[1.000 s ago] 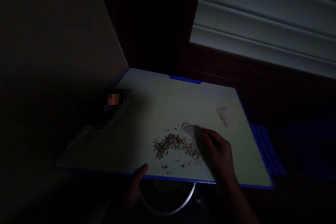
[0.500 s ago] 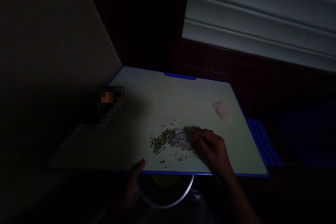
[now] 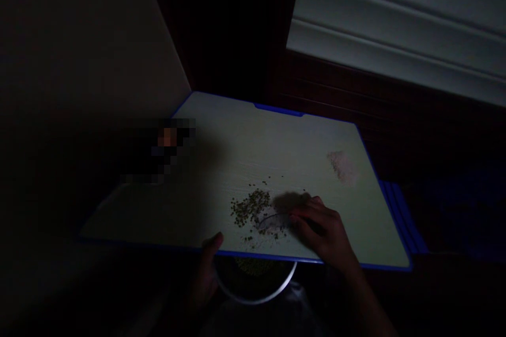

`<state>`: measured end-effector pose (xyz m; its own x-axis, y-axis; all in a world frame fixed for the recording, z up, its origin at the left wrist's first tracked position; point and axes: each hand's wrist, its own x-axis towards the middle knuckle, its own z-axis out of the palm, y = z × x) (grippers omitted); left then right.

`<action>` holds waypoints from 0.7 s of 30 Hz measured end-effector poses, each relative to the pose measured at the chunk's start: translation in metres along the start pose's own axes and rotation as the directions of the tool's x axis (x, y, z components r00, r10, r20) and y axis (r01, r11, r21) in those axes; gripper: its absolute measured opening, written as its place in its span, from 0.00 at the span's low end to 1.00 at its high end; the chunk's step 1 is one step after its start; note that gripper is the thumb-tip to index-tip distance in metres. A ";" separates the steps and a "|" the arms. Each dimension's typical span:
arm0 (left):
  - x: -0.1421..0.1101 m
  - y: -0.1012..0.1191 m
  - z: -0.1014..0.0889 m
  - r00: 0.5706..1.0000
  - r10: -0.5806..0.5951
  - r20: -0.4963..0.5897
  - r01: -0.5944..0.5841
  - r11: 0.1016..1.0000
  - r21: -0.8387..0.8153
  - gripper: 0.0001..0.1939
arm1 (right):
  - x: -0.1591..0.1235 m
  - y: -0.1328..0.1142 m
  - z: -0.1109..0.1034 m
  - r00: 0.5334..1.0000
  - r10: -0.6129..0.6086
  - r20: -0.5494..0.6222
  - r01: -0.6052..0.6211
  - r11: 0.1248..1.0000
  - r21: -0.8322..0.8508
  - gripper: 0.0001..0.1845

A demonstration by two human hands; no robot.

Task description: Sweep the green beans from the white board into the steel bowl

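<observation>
My right hand [image 3: 326,229] pinches a thin, curved piece with a dark edge [image 3: 272,216], its kind too dim to make out. It touches a patch of small green beans [image 3: 249,208] and pale crumbs on a white board with a blue rim [image 3: 276,142]. At the board's near edge is my left hand [image 3: 207,268]. Its thumb lies over the edge, and its fingers are hidden below. A round bowl with a shiny rim [image 3: 272,297] sits beneath that edge, beside my left hand. More green beans [image 3: 255,266] lie in it.
A small pale pinkish heap [image 3: 342,167] lies at the right of the board. A pixelated patch [image 3: 166,142] covers something at its left edge. Blue slats [image 3: 401,216] stick out on the right. A wall [image 3: 98,37] rises at left, and light horizontal panels [image 3: 395,16] stand behind.
My right hand has drawn the curved piece slightly toward me through the beans, leaving a gap beside the patch. The whole view has shifted a little.
</observation>
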<state>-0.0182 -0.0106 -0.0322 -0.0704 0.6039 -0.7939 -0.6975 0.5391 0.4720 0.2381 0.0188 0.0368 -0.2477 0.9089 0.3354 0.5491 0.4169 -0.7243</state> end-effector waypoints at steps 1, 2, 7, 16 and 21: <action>0.000 0.000 0.000 1.000 0.001 0.028 -0.001 1.000 -0.007 0.08 | 0.000 0.000 0.000 1.000 -0.002 0.005 0.002 1.000 0.001 0.09; 0.001 0.000 0.000 0.999 -0.004 0.049 0.004 1.000 -0.011 0.08 | 0.000 -0.001 -0.001 1.000 0.001 0.009 -0.001 1.000 0.001 0.09; 0.004 0.000 -0.004 0.999 -0.040 0.021 0.039 0.999 0.015 0.09 | -0.006 0.000 -0.006 0.993 0.099 -0.065 -0.098 0.995 0.017 0.07; -0.001 0.001 0.003 0.999 -0.011 -0.031 0.011 1.000 0.002 0.06 | -0.036 0.015 -0.036 0.870 0.393 -0.299 -0.409 0.913 0.011 0.10; 0.008 -0.001 -0.003 1.000 -0.022 -0.002 0.022 0.999 -0.024 0.13 | -0.019 0.024 -0.046 0.794 0.433 -0.427 -0.495 0.868 -0.040 0.16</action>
<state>-0.0199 -0.0079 -0.0396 -0.0560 0.5906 -0.8050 -0.7162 0.5380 0.4446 0.2931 0.0115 0.0410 0.3821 0.9000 0.2099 0.6312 -0.0883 -0.7706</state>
